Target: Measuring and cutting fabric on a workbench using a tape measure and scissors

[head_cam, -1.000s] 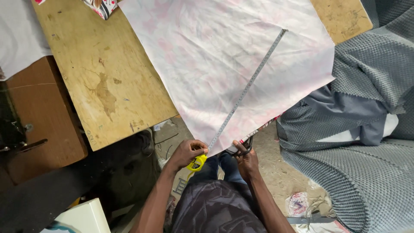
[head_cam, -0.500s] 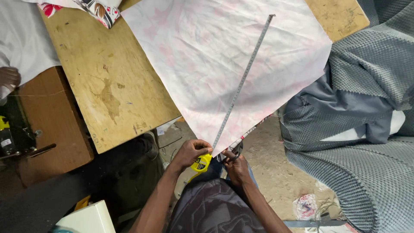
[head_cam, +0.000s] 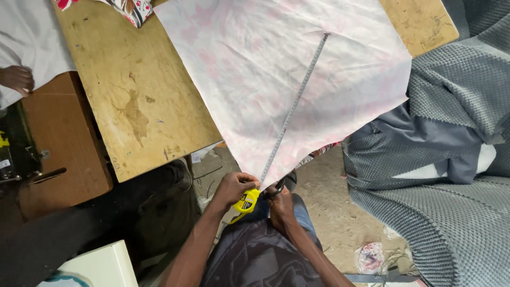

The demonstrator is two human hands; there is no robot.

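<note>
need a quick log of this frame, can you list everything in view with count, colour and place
fabric sheet: one, pale white with faint pink print, spread over the table, one corner hanging toward the person
tape measure blade: one, grey metal, drawn out diagonally across the sheet
tape measure case: one, yellow, at the sheet's near corner
wooden table: one, light brown and stained, under the sheet
floral cloth: one, red, white and dark, top edge of the table
grey textured fabric: a heap, grey, right side
sewing machine table: one, dark brown, left
another person's hand: one, far left edge
left hand: holding the yellow case
right hand: at the sheet's corner, with dark scissor-like handles, hard to tell
</note>
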